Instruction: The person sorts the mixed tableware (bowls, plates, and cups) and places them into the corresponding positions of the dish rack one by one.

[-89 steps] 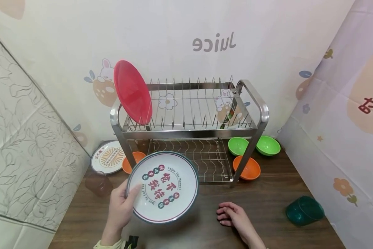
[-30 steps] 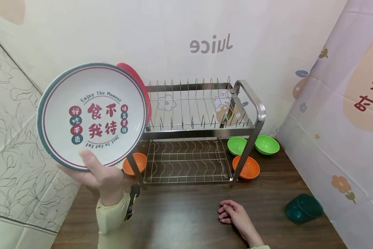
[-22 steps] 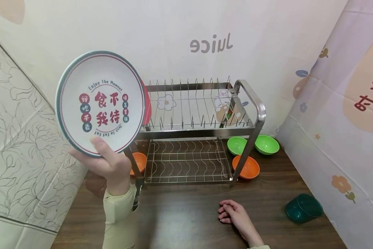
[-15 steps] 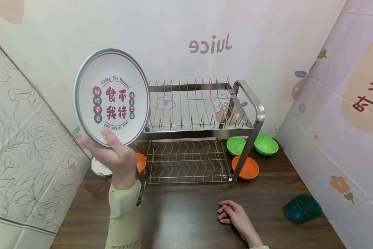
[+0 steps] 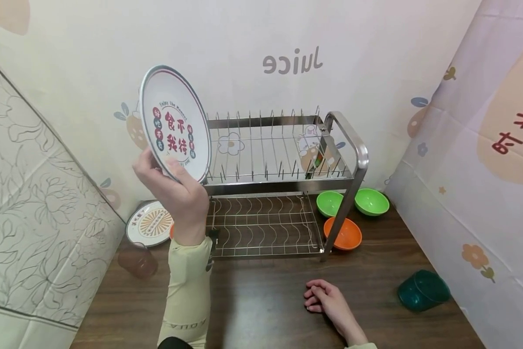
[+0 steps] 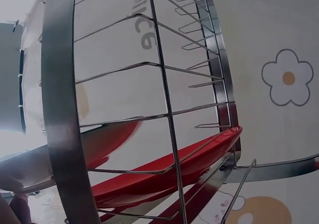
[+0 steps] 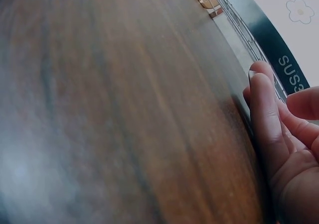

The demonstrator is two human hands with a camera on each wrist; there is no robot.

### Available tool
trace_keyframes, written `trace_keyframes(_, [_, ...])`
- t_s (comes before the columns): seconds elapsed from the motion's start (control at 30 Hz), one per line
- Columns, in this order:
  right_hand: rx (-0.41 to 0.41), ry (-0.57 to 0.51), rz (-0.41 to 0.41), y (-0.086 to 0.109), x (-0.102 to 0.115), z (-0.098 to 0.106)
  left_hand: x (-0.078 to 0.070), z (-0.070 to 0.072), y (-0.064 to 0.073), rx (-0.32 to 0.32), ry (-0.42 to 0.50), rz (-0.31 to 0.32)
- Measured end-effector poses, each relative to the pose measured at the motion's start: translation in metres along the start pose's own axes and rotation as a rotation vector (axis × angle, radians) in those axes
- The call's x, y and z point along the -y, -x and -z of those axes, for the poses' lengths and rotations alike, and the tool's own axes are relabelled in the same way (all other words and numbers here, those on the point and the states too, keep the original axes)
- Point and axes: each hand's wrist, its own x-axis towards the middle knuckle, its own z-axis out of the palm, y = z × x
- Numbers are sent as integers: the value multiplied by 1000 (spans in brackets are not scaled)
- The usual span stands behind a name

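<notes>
Printed plate is turning edge-on at ten o'clock, left hand pinching it.
Low grip is risking tipping onto the red plate; right hand resting empty.

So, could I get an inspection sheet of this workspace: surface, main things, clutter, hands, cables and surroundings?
Surface: dark wood-grain table.
Job's things: printed white plate, held tilted near the upper left of a two-tier metal dish rack; red plate in the rack.
Clutter: sunburst-patterned plate, green bowls, orange bowl, translucent pinkish cup, teal cup.
Hands: left hand pinches the printed plate; right hand rests on the table, holding nothing.
Cables: nothing seen for certain.
Surroundings: pale printed wall coverings.
</notes>
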Motion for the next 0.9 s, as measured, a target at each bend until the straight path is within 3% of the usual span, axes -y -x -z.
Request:
trace_keyframes(0.17, [-9, 1, 4, 0, 1, 0, 6, -7, 0, 49, -214, -30])
trace_keyframes(0.3, [-11, 2, 7, 0, 1, -1, 10, -11, 1, 116, -309, -31])
trace_keyframes(0.6, [-5, 4, 14, 1, 1, -3, 18, -15, 4, 185, -384, -46])
trace_keyframes(0.9, [-13, -8, 16, -2, 0, -3, 21, -15, 3, 151, -391, -88])
